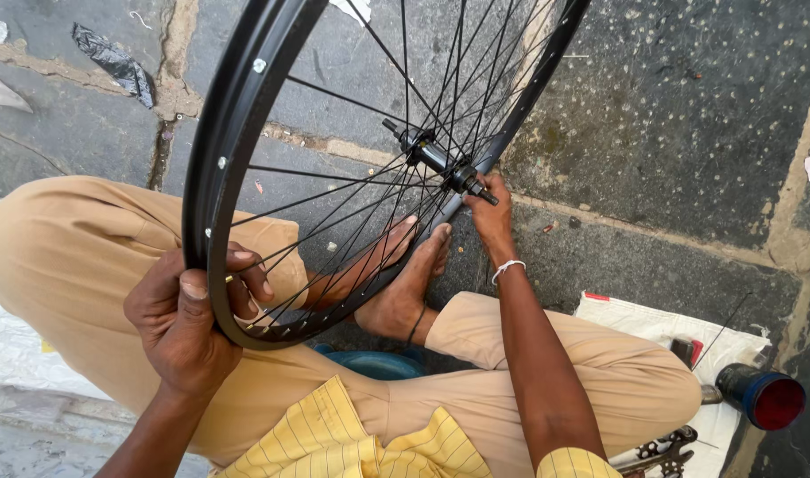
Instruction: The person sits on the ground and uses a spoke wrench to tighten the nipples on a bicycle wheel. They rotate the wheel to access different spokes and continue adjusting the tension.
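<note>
Left hand [185, 319] clamped around black bicycle wheel rim [212, 177] at seven o'clock, right hand [492, 211] pinching hub axle [440, 164] at centre, wheel upright over bare feet [396, 283], blue-red can [761, 397] at four o'clock.

Left hand [188, 323] grips wheel rim [212, 177]; right hand [492, 215] holds hub [438, 161].
</note>
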